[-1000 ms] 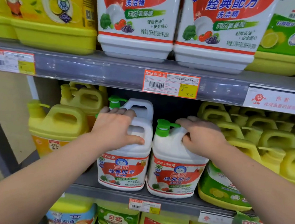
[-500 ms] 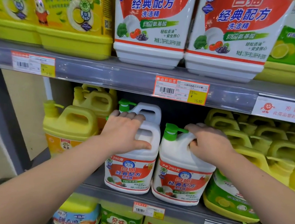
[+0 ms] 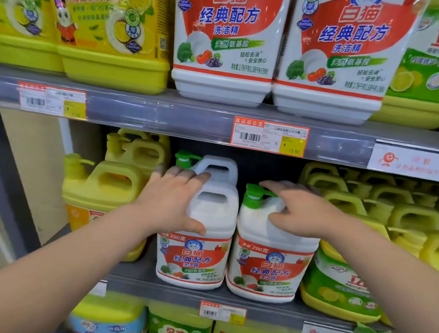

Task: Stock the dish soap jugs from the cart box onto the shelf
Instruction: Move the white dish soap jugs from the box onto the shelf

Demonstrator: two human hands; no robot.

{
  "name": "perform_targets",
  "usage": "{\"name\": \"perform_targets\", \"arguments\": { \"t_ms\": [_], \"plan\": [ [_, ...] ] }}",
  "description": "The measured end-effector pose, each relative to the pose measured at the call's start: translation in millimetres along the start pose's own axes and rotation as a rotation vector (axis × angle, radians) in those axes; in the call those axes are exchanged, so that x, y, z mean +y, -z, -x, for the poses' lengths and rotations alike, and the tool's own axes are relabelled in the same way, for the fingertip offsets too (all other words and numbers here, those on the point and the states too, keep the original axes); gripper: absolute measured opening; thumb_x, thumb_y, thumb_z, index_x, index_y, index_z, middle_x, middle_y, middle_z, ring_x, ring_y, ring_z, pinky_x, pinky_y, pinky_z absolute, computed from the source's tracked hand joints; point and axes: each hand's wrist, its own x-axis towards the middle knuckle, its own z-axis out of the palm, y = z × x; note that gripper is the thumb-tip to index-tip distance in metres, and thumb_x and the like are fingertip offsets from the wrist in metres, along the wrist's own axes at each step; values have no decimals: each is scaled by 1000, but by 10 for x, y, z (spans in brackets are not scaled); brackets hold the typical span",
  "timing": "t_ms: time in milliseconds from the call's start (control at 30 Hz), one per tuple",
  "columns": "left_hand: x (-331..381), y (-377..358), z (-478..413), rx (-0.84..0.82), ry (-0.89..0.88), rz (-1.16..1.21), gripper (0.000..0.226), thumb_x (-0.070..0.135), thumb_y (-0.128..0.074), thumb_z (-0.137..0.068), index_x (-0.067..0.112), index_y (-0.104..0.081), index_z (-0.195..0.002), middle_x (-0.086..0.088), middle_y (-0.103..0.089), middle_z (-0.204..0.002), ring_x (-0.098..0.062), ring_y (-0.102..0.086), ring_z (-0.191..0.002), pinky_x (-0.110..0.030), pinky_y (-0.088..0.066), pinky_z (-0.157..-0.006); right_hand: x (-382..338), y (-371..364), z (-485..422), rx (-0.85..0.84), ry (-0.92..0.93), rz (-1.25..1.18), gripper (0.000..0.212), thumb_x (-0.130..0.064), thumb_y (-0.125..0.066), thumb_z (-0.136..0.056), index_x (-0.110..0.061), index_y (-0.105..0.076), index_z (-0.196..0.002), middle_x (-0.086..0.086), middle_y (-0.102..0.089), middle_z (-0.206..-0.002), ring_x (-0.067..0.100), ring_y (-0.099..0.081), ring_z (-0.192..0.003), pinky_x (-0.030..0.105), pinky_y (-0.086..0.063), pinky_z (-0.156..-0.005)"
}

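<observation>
Two white dish soap jugs with red labels stand side by side on the middle shelf (image 3: 166,287). My left hand (image 3: 170,202) clasps the top of the left jug (image 3: 194,259), fingers over its handle and thumb on the front. My right hand (image 3: 303,211) lies on the handle of the right jug (image 3: 266,273), just behind its green pump; its fingers are stretched out flat and its thumb touches the jug's shoulder. Behind the left jug stands another white jug (image 3: 215,166). The cart box is out of view.
Yellow jugs (image 3: 106,189) stand left of the white ones. A green-labelled jug (image 3: 335,289) touches the right one, with several yellow jugs behind it. The upper shelf (image 3: 164,113) holds large white and yellow jugs close overhead. More jugs fill the bottom shelf.
My right hand's fingers have uncurled from the right jug's handle and now lie flat on it. The view has moved closer to the shelf. Both jugs stay in place.
</observation>
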Motion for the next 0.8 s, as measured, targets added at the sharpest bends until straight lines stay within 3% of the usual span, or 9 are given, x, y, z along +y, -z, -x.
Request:
{"name": "perform_targets", "arguments": {
  "t_ms": [133,333,433,533,667,800],
  "plan": [
    [113,12,-35,66,-39,28,108,84,-50,-57,29,-21,-145,0,-34,-149,-25,-26,-138,-63,-2,-110,126,-1,106,78,5,-73,72,-45,-58,-84,-31,-26,-147,2,-35,-150,24,-34,-137,41,-30,-111],
    [824,104,-292,155,-234,153,94,70,-58,-68,24,-26,-145,-3,-36,-146,-26,-26,-137,-59,1,-112,511,48,348,143,-137,7,75,-62,-48,-82,-28,-31,-146,4,-38,-149,27,-37,-136,44,-32,-110],
    [1219,148,-461,130,-302,205,92,64,-62,-71,23,-26,-145,-3,-36,-145,-26,-25,-137,-56,1,-113,817,88,472,146,-237,81,71,-60,-50,-84,-25,-34,-145,7,-41,-147,29,-40,-133,40,-34,-108],
    [1564,160,-597,81,-325,234,92,63,-63,-71,22,-26,-145,-4,-36,-144,-27,-28,-135,-50,-4,-116,1046,62,563,42,-263,96,63,-55,-50,-88,-19,-42,-139,10,-49,-141,26,-46,-128,31,-37,-101],
    [1830,115,-715,18,-273,188,94,68,-60,-71,25,-22,-146,-3,-36,-146,-28,-32,-134,-48,-18,-113,1210,9,601,4,-177,176,58,-50,-50,-91,-26,-37,-141,3,-48,-143,22,-47,-127,27,-38,-93],
    [1866,42,-727,93,-244,91,86,74,-56,-67,28,-37,-137,1,-45,-135,-26,-41,-122,-44,-28,-101,1300,-19,571,12,-73,169,50,-32,-49,-94,-28,-37,-143,-1,-43,-148,20,-44,-130,24,-31,-97]
  ]
}}
